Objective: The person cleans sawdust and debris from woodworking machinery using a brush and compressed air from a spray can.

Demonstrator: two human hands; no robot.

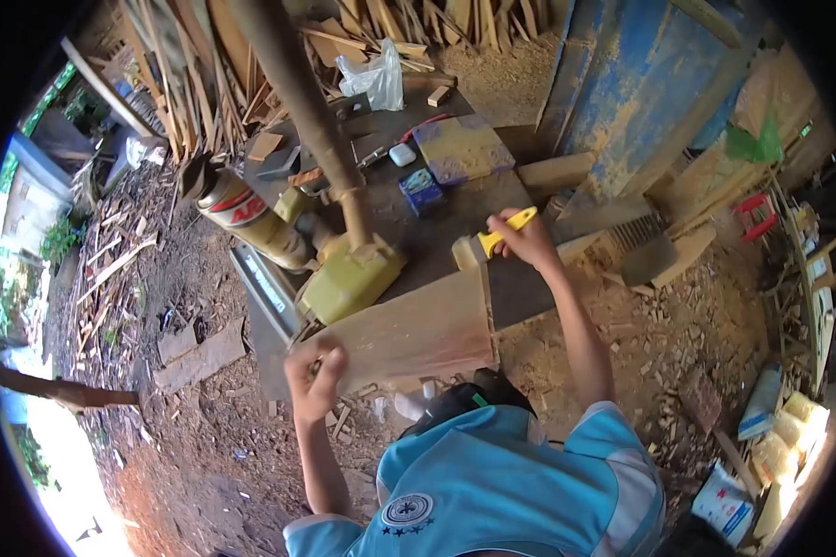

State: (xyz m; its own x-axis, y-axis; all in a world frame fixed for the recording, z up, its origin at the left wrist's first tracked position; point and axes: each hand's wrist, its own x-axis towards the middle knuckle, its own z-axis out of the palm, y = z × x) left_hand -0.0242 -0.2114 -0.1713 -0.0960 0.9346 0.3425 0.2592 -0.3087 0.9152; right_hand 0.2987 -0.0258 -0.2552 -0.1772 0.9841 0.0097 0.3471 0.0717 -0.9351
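My right hand [528, 239] is closed around the yellow handle of a paintbrush [487, 244]. The pale bristles point left, by the upper right corner of a flat brownish board [409, 336]. That board lies at the near edge of the dark worktable [455, 218]. At its left end is my left hand [316, 371], fingers curled in and slightly blurred. What those fingers hold, if anything, I cannot make out. A yellow-green plastic jerrycan [351, 283] lies just beyond the board, with a wooden post rising behind it.
A large can [251, 215] with a red label stands left of the jerrycan. Farther back are a blue box [422, 191], a dusty flat block [463, 148], a white case [402, 154] and a plastic bag [373, 76]. Wood scraps [116, 269] and sawdust cover the ground.
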